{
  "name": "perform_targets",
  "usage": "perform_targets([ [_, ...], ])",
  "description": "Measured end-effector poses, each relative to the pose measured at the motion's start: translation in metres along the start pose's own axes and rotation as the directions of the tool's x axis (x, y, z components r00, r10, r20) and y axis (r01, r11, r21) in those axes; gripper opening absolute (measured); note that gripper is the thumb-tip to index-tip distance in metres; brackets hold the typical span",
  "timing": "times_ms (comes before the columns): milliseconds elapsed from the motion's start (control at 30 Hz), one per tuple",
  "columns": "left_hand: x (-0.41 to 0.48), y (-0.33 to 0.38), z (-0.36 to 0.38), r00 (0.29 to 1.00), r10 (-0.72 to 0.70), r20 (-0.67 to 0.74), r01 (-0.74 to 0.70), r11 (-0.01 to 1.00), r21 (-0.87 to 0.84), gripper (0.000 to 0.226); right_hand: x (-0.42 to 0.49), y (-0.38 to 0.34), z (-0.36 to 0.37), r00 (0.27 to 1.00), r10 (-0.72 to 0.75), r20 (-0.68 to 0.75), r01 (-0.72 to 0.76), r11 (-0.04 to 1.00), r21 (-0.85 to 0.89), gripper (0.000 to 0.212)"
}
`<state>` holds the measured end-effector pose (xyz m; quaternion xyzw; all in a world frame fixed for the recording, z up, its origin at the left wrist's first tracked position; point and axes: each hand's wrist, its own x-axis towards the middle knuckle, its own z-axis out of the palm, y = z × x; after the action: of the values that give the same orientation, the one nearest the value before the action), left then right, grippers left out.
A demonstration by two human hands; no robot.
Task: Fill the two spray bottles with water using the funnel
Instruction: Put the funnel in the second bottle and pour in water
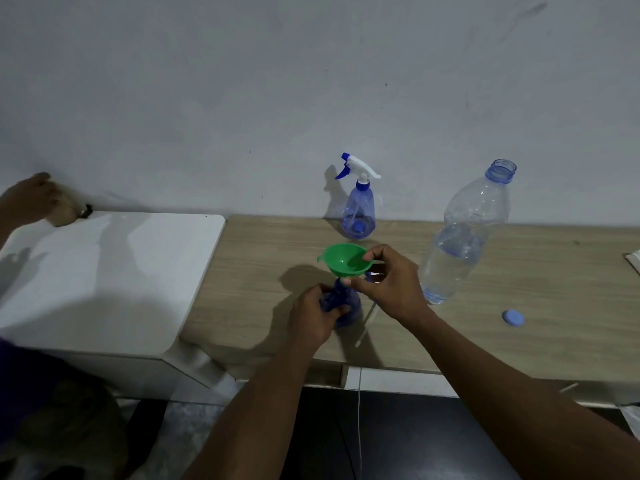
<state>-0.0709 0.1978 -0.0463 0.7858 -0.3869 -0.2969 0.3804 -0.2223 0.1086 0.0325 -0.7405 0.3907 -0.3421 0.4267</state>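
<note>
1. The left hand [311, 320] is holding the near spray bottle [349, 313] just below the middle of the frame, on the counter [519, 289]. Its grip is wrapping round the bottle's upper part.
2. The right hand [388, 285] is pinching the green funnel [344, 259] by its rim, so this grip is closing on the funnel. The funnel is sitting right over the bottle's mouth. Fingers are hiding the spout, so I cannot tell if it is in.
3. The step looks like fitting the funnel into the bottle. To do it well, the funnel should be going in straight and sitting flat, not tipping.
4. The left hand should be holding the bottle upright and steady.
5. The big water bottle [464, 237] is standing open at the right, with some water inside. Its blue cap [513, 318] is lying at the lower right.
6. The other spray bottle [358, 213] is standing at the back by the wall, with its sprayer top on.
</note>
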Motion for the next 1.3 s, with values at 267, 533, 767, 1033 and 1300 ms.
perform_targets([
  [267, -0.006, 0.011, -0.005, 0.999, -0.035, -0.007, 0.035, 0.999, 0.013, 0.050, -0.009, 0.010, -0.001, 0.997, -0.055, 0.051, 0.060, 0.992, -0.107, 0.054],
  [533, -0.005, 0.012, -0.006, 0.999, -0.045, 0.013, 0.044, 0.998, 0.041, 0.049, -0.010, 0.009, -0.003, 0.990, -0.110, 0.091, 0.125, 0.976, -0.178, 0.057],
  [767, -0.006, 0.018, -0.002, 1.000, -0.020, 0.002, 0.020, 0.998, 0.054, 0.045, -0.010, 0.009, -0.009, 0.982, -0.084, 0.169, 0.116, 0.974, -0.194, 0.079],
  [1033, -0.004, 0.014, 0.000, 1.000, -0.024, 0.017, 0.024, 1.000, -0.009, 0.059, -0.030, 0.023, -0.044, 0.987, -0.057, -0.149, 0.021, 0.972, -0.234, 0.060],
  [1300, 0.005, 0.007, 0.010, 0.997, 0.002, 0.080, 0.007, 0.994, -0.111, 0.055, -0.016, 0.026, -0.079, 0.633, 0.028, -0.773, -0.161, 0.982, -0.097, 0.074],
])
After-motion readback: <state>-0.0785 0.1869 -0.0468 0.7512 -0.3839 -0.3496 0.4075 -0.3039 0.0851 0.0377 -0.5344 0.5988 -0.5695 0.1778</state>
